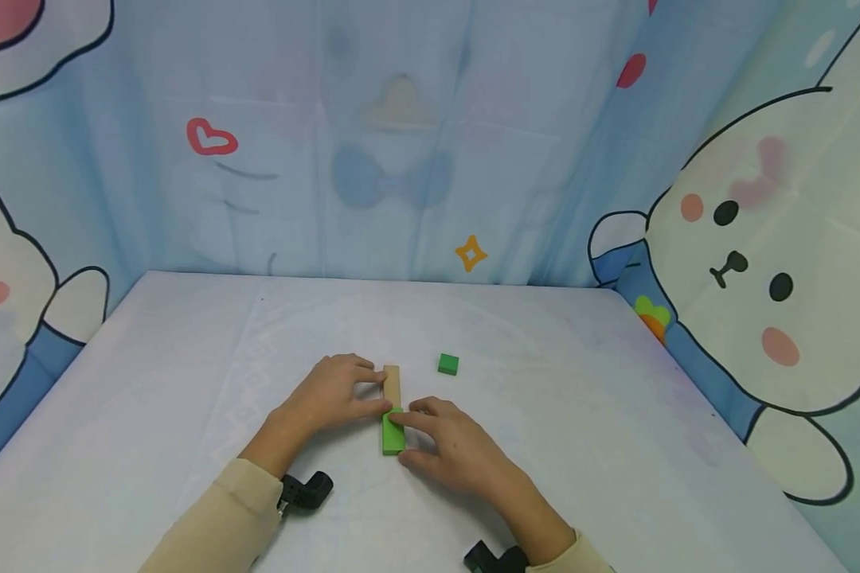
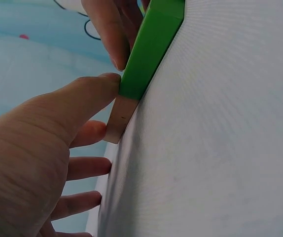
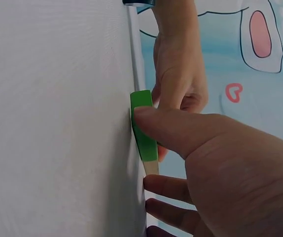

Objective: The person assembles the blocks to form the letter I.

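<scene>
A green wooden block (image 1: 392, 436) and a plain wood block (image 1: 392, 385) lie end to end in a line on the white-covered table. My left hand (image 1: 339, 390) is on their left side. Its thumb touches near the joint, and its index finger reaches the plain block (image 2: 121, 118). From the right, my right hand (image 1: 453, 446) holds the green block (image 3: 144, 133), thumb against its right side and index finger over its top. The other right fingers extend beside the plain block, low over the cloth.
A small green block (image 1: 447, 364) lies apart, beyond my right hand. A white cloth (image 1: 616, 430) covers the table. Behind it hangs a blue curtain (image 1: 272, 215) printed with cartoon animals. Black wrist-worn devices (image 1: 306, 490) sit at both cuffs.
</scene>
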A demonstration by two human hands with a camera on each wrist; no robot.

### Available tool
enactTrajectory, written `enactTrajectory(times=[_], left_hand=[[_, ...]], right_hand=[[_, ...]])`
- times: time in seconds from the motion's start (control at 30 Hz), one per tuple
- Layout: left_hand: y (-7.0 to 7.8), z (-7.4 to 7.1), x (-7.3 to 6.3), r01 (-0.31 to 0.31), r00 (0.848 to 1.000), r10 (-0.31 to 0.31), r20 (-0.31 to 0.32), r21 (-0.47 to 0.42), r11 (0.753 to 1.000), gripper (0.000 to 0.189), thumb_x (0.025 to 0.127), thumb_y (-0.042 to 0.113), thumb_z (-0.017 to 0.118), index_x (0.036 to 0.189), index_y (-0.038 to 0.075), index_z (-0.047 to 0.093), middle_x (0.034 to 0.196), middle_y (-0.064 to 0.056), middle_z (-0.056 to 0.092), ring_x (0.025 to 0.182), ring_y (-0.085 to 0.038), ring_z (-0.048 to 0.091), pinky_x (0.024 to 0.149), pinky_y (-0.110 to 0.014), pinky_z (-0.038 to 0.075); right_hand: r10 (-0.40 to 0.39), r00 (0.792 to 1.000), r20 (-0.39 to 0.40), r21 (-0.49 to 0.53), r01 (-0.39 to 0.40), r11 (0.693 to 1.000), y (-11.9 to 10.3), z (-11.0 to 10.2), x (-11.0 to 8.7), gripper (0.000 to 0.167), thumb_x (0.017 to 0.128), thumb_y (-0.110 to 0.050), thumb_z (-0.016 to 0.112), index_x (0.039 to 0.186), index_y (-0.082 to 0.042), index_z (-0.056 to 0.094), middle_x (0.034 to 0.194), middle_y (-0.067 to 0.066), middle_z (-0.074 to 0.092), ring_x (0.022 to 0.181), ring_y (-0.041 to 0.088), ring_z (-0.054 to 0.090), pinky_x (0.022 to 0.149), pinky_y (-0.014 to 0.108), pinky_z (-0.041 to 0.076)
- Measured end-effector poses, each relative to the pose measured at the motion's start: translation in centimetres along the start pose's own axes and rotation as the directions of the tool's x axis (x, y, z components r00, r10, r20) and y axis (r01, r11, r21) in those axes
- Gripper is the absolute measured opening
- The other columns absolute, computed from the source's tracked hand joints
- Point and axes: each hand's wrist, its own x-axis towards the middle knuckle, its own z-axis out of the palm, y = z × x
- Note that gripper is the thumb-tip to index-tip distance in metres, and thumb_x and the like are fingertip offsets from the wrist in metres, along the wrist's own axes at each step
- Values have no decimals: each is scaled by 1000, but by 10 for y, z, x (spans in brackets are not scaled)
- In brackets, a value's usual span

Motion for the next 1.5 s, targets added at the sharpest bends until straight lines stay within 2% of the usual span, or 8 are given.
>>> enactTrajectory(times=[0.17,0.3,0.5,0.73,1.0,1.27,1.5], left_hand=[[0,-4,0,19,1000,-19,18,-28,999,55,94,52,72,135,16,71,140,-11,66,134,-34,58,115,-65,36],[0,-4,0,22,1000,-22,14,-36,999,55,93,51,72,135,16,71,140,-11,66,135,-34,58,116,-65,36],[1,-1,0,35,999,-34,23,-47,998,55,93,51,73,136,16,71,139,-11,67,133,-34,59,116,-64,37],[1,3,0,24,1000,-24,8,-39,999,53,92,50,74,133,17,73,137,-10,68,132,-34,60,115,-65,37],[-1,4,0,35,999,-35,4,-50,998,53,92,50,74,133,16,72,138,-10,68,134,-34,59,115,-67,36],[-3,4,-1,56,998,-55,9,-66,996,53,92,49,74,133,17,72,139,-10,67,135,-34,57,116,-67,34],[-4,5,1,40,999,-41,-7,-49,998,53,91,50,74,133,18,73,137,-9,68,133,-33,59,116,-64,36]], right_hand=[[9,1000,8,38,-9,999,1,-4,2,48,96,-39,73,143,-32,63,145,4,58,133,27,56,108,52,49],[14,997,-81,100,-6,995,3,-5,6,42,97,-32,72,138,-26,67,143,6,60,134,28,57,109,52,49],[57,965,-256,124,-26,992,9,-6,8,35,95,-23,75,130,-19,72,134,4,65,130,28,60,108,50,50],[115,929,-351,114,-79,990,18,-8,12,37,94,-21,77,130,-16,71,133,6,66,128,30,61,105,50,52],[178,912,-370,98,-152,984,24,-13,22,36,95,-23,75,130,-15,71,134,9,65,130,31,60,107,51,51],[214,906,-365,152,-169,974,35,-15,31,40,95,-20,75,134,-11,69,136,14,64,131,34,60,108,52,50],[248,884,-397,173,-193,966,48,-18,40,42,95,-18,74,136,-10,67,141,17,60,135,38,55,110,55,47]])
